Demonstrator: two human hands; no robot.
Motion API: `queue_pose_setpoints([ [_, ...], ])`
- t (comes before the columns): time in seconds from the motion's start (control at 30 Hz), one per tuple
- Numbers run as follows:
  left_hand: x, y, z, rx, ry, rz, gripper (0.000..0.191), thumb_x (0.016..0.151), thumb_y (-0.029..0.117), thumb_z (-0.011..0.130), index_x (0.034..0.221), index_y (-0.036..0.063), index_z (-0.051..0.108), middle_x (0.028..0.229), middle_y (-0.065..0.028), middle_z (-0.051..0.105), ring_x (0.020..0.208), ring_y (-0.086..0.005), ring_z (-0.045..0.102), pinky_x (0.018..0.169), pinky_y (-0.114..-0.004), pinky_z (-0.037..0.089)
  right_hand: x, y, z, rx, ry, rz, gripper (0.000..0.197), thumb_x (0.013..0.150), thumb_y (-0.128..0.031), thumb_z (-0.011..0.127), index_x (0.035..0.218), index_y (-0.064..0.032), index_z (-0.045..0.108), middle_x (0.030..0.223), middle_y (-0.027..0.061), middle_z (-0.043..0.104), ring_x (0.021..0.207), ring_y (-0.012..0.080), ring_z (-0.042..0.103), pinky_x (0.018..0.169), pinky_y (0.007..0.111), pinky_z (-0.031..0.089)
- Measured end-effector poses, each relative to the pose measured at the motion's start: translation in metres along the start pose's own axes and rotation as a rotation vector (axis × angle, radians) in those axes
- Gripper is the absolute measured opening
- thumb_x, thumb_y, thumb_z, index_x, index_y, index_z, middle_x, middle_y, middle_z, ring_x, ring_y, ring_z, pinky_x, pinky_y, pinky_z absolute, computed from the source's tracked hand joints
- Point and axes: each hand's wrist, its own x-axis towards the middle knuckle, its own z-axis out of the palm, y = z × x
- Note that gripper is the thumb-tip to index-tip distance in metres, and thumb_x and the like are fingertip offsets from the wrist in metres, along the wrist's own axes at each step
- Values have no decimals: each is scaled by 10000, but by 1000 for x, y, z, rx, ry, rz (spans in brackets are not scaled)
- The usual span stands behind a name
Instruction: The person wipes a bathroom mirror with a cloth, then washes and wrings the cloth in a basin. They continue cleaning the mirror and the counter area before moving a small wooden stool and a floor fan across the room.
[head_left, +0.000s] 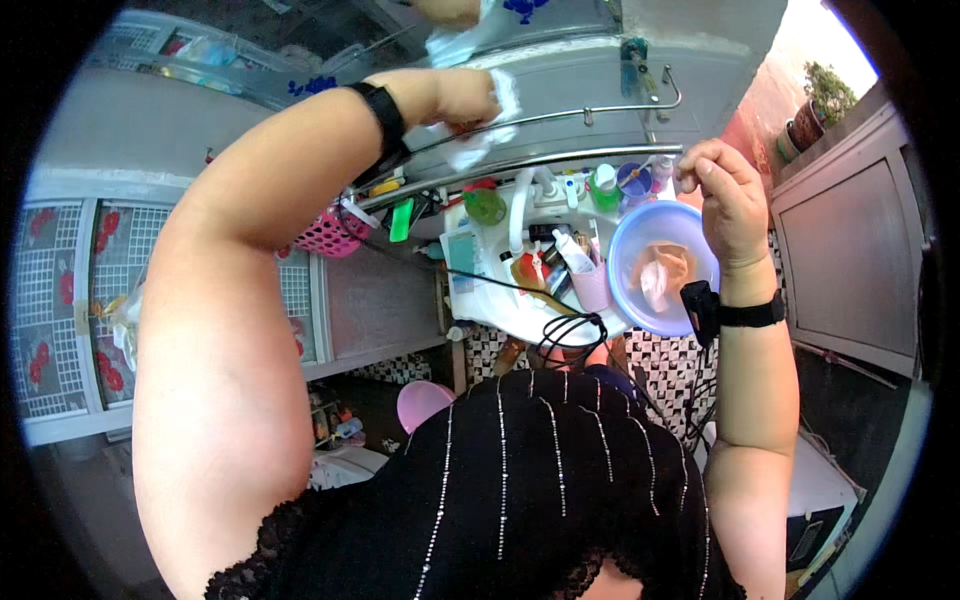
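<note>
My left hand (466, 97) is raised at the far side, gripping a crumpled white cloth (472, 150) against a mirror (555, 86). Part of that hand and cloth is reflected at the top edge. Metal rails (555, 155) run just below the cloth. Beyond their right end is my right hand (731, 199), its fingers curled; whether they touch the rail end cannot be made out. Below that hand, a light-blue plastic basin (621, 289) holds a brown cloth (675, 262) and a pale pink cloth (654, 279), apparently in water.
A white washbasin (517, 319) carries a faucet (519, 214), a pink cup (591, 289) with tubes, and several bottles. A black cable (570, 330) hangs across its front. A pink perforated basket (334, 232) is at left; a door (847, 247) stands at right.
</note>
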Motion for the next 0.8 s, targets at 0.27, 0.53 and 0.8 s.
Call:
queue_pose_setpoints([
  [0.27, 37, 77, 14, -545, -132, 65, 85, 847, 51, 542, 858, 1, 610, 746, -106, 618, 660, -195, 628, 623, -353, 549, -24, 17, -6, -69, -35, 143, 153, 901, -104, 515, 866, 15, 604, 828, 48, 569, 761, 125, 515, 739, 251, 408],
  [0.53, -10, -48, -21, -414, -362, -188, 63, 808, 74, 631, 862, 41, 641, 691, -98, 653, 584, -206, 638, 583, -362, 530, -33, 26, -8, -199, -38, 159, 169, 888, -135, 533, 870, 0, 632, 785, 21, 571, 747, 101, 522, 702, 232, 416],
  [0.8, 12, 8, -9, -386, -151, -19, 95, 792, 131, 648, 836, 48, 664, 721, -43, 625, 601, -116, 593, 563, -285, 502, -48, 32, -21, -147, 17, 190, 163, 893, -130, 538, 865, -3, 636, 790, 18, 589, 734, 100, 526, 691, 229, 421],
])
